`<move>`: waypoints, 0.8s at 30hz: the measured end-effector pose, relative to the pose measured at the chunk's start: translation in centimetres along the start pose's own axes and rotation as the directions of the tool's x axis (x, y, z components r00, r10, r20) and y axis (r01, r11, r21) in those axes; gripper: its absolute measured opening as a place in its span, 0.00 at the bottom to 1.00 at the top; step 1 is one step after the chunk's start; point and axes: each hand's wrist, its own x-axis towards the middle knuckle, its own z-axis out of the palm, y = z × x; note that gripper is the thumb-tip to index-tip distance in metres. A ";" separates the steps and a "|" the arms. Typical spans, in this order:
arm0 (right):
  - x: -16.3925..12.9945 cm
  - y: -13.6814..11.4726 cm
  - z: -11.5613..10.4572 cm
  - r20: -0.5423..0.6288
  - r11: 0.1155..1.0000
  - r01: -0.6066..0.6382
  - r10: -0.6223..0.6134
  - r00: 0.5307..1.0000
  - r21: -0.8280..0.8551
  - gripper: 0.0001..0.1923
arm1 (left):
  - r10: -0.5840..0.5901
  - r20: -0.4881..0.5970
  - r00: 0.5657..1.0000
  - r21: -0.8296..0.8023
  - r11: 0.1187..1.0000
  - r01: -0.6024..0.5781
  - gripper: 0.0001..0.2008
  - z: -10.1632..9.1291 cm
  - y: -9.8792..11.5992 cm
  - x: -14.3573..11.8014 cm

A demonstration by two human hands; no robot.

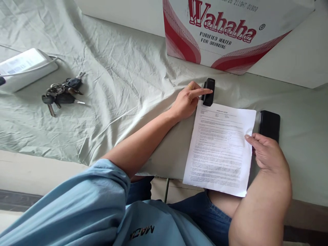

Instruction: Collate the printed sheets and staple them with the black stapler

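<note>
Left hand (186,101): index finger stretched out, pressing the small black plastic stapler (208,91) at the sheet's top-left corner.
Right hand (266,152): loosely open, fingertips on the white printed paper sheet (220,150), right edge.
Sheet: flat, overhanging the table edge.

Open cloth (123,85) between keys (61,94) and stapler (208,91)
</note>
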 end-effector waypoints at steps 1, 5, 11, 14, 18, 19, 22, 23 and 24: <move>-0.1 -0.1 0.0 0.002 1.000 -0.002 0.002 1.000 0.005 0.27 | 0.036 0.005 0.999 0.005 0.999 -0.036 0.25 0.1 -0.3 0.0; -0.2 0.0 0.0 0.000 1.000 0.000 0.000 1.000 0.005 0.26 | 0.054 0.057 0.997 0.059 0.997 -0.057 0.24 0.6 -0.5 -0.2; 0.3 0.2 0.6 -0.019 0.989 0.123 -0.122 0.992 0.080 0.26 | -0.088 0.096 0.991 0.159 0.985 0.072 0.27 0.8 0.9 -0.6; 0.2 0.2 0.4 0.042 0.990 0.134 -0.136 0.990 0.046 0.29 | -0.104 0.131 0.986 0.021 0.995 0.102 0.26 0.0 1.2 -0.3; -1.0 0.2 -0.4 0.207 0.992 0.124 -0.115 0.971 -0.031 0.26 | -0.183 0.109 0.977 -0.195 0.960 0.201 0.26 -1.0 1.3 0.2; -1.3 0.1 -0.5 0.225 0.990 0.135 -0.125 0.966 -0.031 0.25 | -0.227 0.102 0.969 -0.239 0.940 0.245 0.25 -1.1 1.4 0.4; -1.7 -0.6 -0.1 0.147 0.982 0.184 -0.189 0.971 0.046 0.27 | -0.348 0.110 0.931 -0.329 0.871 0.364 0.17 -1.3 1.6 0.6; -1.6 -0.9 0.3 0.092 0.976 0.199 -0.207 0.974 0.086 0.27 | -0.380 0.105 0.919 -0.343 0.853 0.392 0.14 -1.2 1.7 0.7; -1.5 -1.2 0.7 0.036 0.969 0.215 -0.221 0.975 0.124 0.27 | -0.409 0.096 0.908 -0.352 0.839 0.415 0.15 -1.2 1.7 0.7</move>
